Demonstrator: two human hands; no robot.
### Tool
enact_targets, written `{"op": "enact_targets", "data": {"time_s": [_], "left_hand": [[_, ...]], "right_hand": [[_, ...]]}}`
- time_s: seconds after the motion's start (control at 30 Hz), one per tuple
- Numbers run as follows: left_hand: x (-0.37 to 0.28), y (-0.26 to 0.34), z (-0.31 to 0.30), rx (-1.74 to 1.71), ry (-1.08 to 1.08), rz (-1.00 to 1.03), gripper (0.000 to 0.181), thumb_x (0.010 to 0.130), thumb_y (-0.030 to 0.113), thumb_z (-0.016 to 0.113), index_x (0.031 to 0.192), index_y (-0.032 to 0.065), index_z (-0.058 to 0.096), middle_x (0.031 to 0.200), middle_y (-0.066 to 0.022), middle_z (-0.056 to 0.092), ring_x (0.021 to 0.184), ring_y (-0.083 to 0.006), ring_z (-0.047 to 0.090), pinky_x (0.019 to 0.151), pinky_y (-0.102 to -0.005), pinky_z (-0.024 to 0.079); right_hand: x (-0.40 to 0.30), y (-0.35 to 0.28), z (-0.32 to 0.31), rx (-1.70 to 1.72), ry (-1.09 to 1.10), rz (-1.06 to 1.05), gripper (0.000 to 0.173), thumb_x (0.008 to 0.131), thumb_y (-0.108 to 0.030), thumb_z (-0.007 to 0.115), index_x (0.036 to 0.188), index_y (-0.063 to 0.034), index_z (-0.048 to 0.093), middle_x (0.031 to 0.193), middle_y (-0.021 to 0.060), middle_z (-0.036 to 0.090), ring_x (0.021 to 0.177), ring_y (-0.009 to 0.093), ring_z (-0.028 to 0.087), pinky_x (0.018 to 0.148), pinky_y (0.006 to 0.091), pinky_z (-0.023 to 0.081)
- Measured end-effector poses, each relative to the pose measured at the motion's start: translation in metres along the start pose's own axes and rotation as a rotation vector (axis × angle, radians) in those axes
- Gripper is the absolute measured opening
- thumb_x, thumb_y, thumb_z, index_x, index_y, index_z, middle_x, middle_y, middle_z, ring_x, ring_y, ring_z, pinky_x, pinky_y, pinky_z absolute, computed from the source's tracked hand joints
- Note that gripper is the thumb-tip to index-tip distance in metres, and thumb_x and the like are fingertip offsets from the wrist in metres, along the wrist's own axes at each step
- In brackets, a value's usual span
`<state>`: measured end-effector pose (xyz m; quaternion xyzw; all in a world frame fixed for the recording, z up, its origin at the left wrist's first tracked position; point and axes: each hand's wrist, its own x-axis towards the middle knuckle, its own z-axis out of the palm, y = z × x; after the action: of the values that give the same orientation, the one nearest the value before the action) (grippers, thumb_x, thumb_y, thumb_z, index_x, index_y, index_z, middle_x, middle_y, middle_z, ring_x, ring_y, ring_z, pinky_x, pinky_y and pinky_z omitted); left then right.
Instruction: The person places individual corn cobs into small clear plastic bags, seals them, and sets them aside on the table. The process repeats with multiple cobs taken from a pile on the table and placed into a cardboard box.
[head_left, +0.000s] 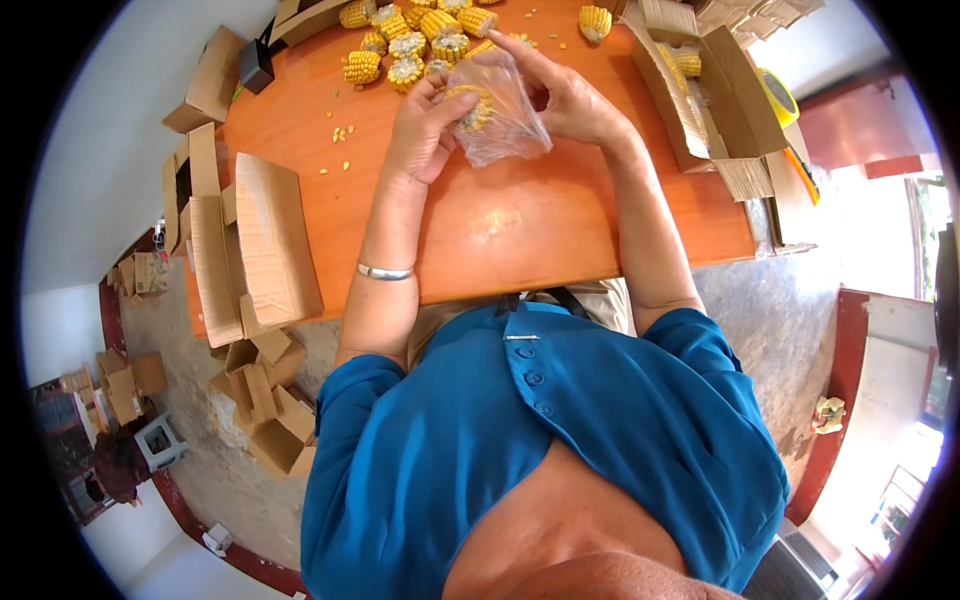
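Note:
A clear plastic bag hangs between my two hands above the wooden table. A cut piece of corn cob shows yellow kernels and a pale core at the bag's left side, and seems to be inside it. My left hand pinches the bag and cob, thumb on top. At the bag's other side, my right hand has its index finger stretched towards the far side; its thumb and lower fingers are partly hidden by the plastic. Just beyond both hands lies a pile of cut corn cob pieces.
An open cardboard box holding bagged corn stands right, beside a tape roll and an orange-handled cutter. Cardboard boxes line the table's left edge. Loose kernels dot the tabletop. More boxes lie on the floor.

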<state>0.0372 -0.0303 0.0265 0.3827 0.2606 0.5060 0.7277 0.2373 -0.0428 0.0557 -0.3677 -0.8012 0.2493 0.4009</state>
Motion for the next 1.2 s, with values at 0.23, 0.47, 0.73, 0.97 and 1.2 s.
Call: {"op": "enact_targets", "data": {"time_s": [0.23,0.47,0.73,0.97,1.2], "left_hand": [[0.003,0.003,-0.002,0.041,0.042,0.098,0.049,0.076,0.0,0.071,0.119,-0.0023,0.048,0.107,-0.0106,0.061,0.094,-0.0169,0.062,0.08,-0.0293,0.053],[0.002,-0.004,0.004,0.104,-0.025,0.154,0.057,0.073,-0.005,0.071,0.124,-0.0022,0.045,0.112,-0.0108,0.057,0.098,-0.0171,0.06,0.083,-0.0301,0.052],[-0.001,-0.005,0.003,0.259,-0.041,0.141,0.062,0.074,-0.007,0.068,0.13,0.0004,0.043,0.116,-0.0111,0.056,0.101,-0.0185,0.059,0.085,-0.0302,0.051],[-0.003,-0.007,0.001,0.12,-0.209,-0.055,0.062,0.074,-0.004,0.07,0.129,-0.0004,0.043,0.115,-0.0097,0.058,0.103,-0.0171,0.058,0.088,-0.0299,0.05],[-0.003,-0.01,-0.001,0.047,-0.303,-0.139,0.055,0.076,-0.003,0.068,0.126,-0.0029,0.046,0.111,-0.0091,0.06,0.098,-0.0158,0.06,0.084,-0.0284,0.051]], "right_hand": [[0.003,0.013,-0.02,0.279,0.365,0.241,0.066,0.08,-0.013,0.067,0.139,-0.0067,0.038,0.113,0.0061,0.063,0.091,0.011,0.058,0.082,0.0294,0.048],[0.001,0.018,0.005,0.406,0.063,0.261,0.093,0.071,-0.023,0.08,0.143,-0.0039,0.026,0.127,0.0147,0.051,0.118,0.023,0.048,0.1,0.0352,0.038],[0.001,-0.001,0.002,0.536,0.149,0.39,0.015,0.082,-0.004,0.059,0.095,0.0002,0.066,0.081,-0.0011,0.063,0.073,0.004,0.054,0.067,0.0205,0.045],[-0.002,0.005,-0.001,0.642,0.096,0.383,0.021,0.083,-0.01,0.06,0.1,-0.0008,0.065,0.087,0.0032,0.065,0.078,0.007,0.058,0.069,0.023,0.048],[-0.003,0.0,-0.001,0.64,0.095,0.38,0.02,0.086,-0.014,0.06,0.1,-0.0013,0.065,0.084,0.0004,0.064,0.075,0.004,0.056,0.065,0.0208,0.046]]}}
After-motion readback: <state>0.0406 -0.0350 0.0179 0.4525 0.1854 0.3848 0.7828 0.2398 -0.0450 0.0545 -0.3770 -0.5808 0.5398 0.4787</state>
